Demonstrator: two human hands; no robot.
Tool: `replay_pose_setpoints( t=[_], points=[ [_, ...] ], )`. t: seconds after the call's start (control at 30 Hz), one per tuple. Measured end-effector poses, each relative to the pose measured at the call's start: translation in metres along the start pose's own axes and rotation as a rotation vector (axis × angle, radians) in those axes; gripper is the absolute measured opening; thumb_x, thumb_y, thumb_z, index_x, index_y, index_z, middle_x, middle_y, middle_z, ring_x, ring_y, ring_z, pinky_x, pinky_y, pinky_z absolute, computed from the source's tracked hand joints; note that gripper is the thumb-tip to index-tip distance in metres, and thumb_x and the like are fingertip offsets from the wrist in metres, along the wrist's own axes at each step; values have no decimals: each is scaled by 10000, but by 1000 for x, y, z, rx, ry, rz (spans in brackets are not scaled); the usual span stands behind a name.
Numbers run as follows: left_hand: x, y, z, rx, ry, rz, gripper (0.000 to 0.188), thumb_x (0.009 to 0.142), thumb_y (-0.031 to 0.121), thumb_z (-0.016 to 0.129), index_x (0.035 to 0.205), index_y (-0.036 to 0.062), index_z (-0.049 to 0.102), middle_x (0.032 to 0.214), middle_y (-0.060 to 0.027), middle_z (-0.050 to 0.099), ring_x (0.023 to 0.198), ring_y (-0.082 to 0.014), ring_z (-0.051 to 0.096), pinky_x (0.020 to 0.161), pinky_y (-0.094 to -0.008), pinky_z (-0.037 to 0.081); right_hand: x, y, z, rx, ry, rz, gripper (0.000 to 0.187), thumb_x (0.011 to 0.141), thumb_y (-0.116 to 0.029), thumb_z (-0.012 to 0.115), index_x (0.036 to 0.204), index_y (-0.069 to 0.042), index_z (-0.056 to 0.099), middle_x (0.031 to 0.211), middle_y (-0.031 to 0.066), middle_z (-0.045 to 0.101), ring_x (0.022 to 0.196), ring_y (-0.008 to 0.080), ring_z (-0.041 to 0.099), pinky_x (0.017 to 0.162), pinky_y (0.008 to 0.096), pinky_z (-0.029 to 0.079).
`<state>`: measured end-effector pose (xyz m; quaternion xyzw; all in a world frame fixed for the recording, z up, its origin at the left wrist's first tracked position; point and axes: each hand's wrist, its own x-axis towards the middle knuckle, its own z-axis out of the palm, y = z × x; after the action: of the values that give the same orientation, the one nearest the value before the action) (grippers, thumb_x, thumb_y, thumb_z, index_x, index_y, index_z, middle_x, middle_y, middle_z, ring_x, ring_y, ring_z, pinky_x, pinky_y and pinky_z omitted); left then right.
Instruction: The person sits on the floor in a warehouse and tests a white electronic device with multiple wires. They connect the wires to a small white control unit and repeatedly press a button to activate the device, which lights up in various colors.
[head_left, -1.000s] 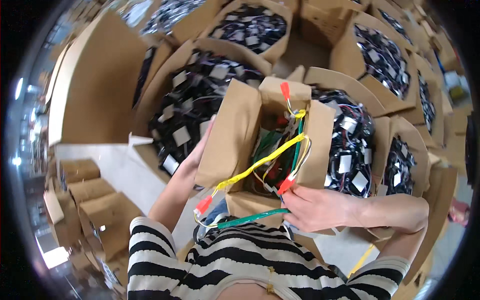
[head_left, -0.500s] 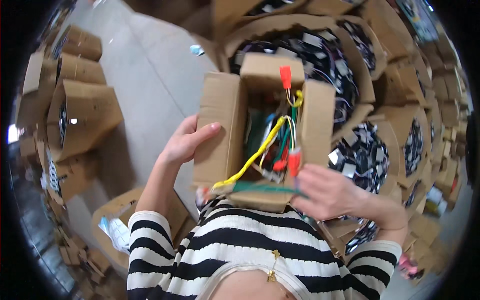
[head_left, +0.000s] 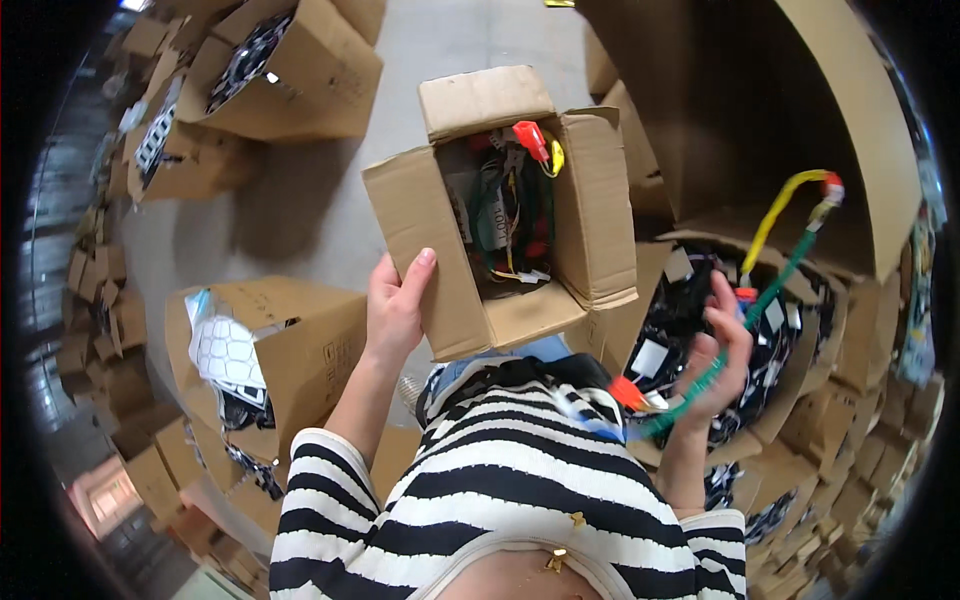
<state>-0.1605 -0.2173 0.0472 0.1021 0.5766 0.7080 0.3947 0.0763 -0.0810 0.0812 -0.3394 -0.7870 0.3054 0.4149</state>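
My left hand grips the left flap of a small open cardboard box, thumb on top. Inside lie several wires with a red connector sticking up near the far right corner. Off to the box's right, my right hand has its fingers curled around a wire harness wrapped in green and yellow, with red connectors at its ends. The harness arcs up beyond the fingers, and its lower end, smeared by motion, hangs toward my striped shirt.
Beneath my right hand stands a large carton full of dark wired parts. A tall brown carton rises at the far right. At the left are a carton holding white netted packaging and another carton of dark parts.
My right hand has moved right, away from the small box, carrying the green and yellow harness out of it. The view has shifted; my left hand still grips the box's flap.
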Motion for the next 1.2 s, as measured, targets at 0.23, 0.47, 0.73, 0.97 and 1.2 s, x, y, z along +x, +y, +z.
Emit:
replay_pose_setpoints(
  t=[0.23, 0.47, 0.73, 0.97, 1.2],
  points=[
    [21, 18, -8, -54, 185, 8, 279, 828, 120, 469, 1067, -17, 425, 1018, -87, 509, 907, -137, 498, 785, -274, 408, 83, 27, 122, -123, -483, 65, 479, 652, -208, 662, 1009, 12, 429, 1003, 225, 506, 857, 355, 527, 722, 368, 427],
    [121, 44, -47, -183, 171, -91, 278, 813, 111, 493, 1052, -22, 440, 979, -84, 534, 857, -130, 524, 742, -256, 427, 174, 28, 214, 39, -753, 225, 326, 714, -153, 561, 994, -9, 479, 635, 159, 546, 583, 297, 560, 543, 347, 413],
    [264, 120, -94, 42, 7, -81, 243, 800, 118, 523, 1007, -5, 489, 928, -47, 545, 821, -87, 505, 733, -233, 406, 281, 33, 317, 103, -890, 448, 293, 746, -214, 559, 934, 5, 517, 572, 28, 408, 543, 92, 380, 510, 243, 344],
    [378, 214, -85, 1323, 148, 636, 388, 675, 112, 602, 1034, 33, 478, 995, -112, 511, 915, -201, 493, 806, -300, 375, 365, 47, 377, 175, -803, 451, 282, 746, -230, 564, 890, 2, 495, 545, 28, 349, 522, 102, 339, 484, 259, 316],
    [514, 231, -21, 1686, -512, 847, 204, 658, 109, 504, 822, -6, 547, 802, -78, 543, 727, -191, 532, 682, -294, 429, 482, 70, 439, 81, -903, 362, 317, 730, -222, 571, 965, -14, 519, 558, 96, 478, 508, 166, 465, 500, 295, 375]
  ],
)
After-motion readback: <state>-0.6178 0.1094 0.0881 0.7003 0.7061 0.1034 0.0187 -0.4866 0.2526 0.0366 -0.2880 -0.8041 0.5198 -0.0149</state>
